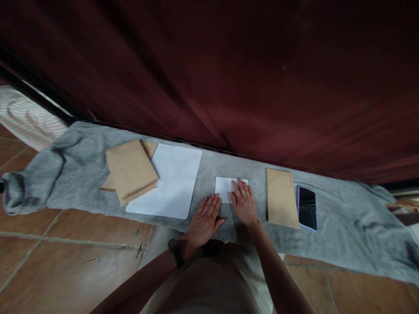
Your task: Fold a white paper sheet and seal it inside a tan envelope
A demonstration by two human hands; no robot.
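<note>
On grey cloth, pressing flat with open right hand a small white folded paper, long axis running left-right; open left hand resting just beside.

The right hand covers the near right part of a small folded white paper, so that corner cannot be seen. A stack of brown envelopes hides the left edge of a large white sheet and most of another envelope beneath. The red print on the top envelope is too small to read. The grey blanket runs under the curtain, its far edge hidden. Both forearms leave the bottom edge.
</note>
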